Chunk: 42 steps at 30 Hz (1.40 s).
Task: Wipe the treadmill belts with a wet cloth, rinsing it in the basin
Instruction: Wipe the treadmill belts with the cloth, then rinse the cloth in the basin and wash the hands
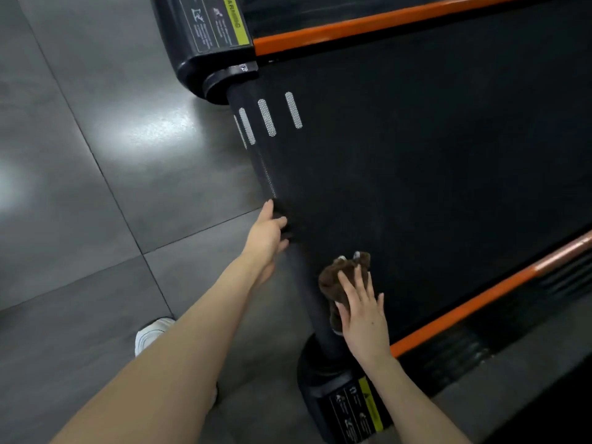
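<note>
A black treadmill belt (416, 174) fills the upper right, with white dotted stripes near its rear roller. My right hand (363, 312) presses flat, fingers spread, on a brown cloth (341, 274) lying on the belt's rear edge near the right corner. My left hand (267, 233) grips the belt's rear edge over the roller, fingers curled onto the black surface, about a hand's width to the left of the cloth. No basin is in view.
Orange side rails (352, 25) run along both sides of the belt. Black end caps with warning labels (358, 408) sit at the rear corners. Grey tiled floor (96, 155) lies to the left. A white shoe (150, 334) shows below my left arm.
</note>
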Available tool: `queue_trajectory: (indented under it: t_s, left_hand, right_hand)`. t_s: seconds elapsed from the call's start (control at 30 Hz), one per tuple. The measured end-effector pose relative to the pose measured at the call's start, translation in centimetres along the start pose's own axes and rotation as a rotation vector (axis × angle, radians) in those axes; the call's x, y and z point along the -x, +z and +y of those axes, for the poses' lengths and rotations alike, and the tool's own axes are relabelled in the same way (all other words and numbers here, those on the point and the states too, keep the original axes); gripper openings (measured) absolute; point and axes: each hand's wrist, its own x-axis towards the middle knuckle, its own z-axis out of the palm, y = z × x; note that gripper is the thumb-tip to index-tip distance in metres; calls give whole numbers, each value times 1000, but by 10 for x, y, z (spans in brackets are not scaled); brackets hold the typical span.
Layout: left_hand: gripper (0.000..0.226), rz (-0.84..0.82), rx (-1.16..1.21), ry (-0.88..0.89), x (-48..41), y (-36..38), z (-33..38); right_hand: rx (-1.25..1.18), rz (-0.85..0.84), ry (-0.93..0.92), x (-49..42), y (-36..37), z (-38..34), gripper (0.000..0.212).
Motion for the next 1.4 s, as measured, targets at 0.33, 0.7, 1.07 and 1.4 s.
queue_trajectory:
  t_s: [0.33,0.7,1.07,1.4]
  left_hand:
    - [47,28,-79,11,67,-39,21]
    - [19,173,-70,61,236,-132,87]
    - [19,631,259,118,315,-306,126]
    - [11,798,468,82,326,-498,90]
  right_hand:
    - [-352,62,216,27,-56,-51,43]
    - [-542,-82,-73,59,-167,-263,41]
    - [-507,-477,-371,68,-117,-460,41]
    - [-192,-541,-526,100,-3,-611,43]
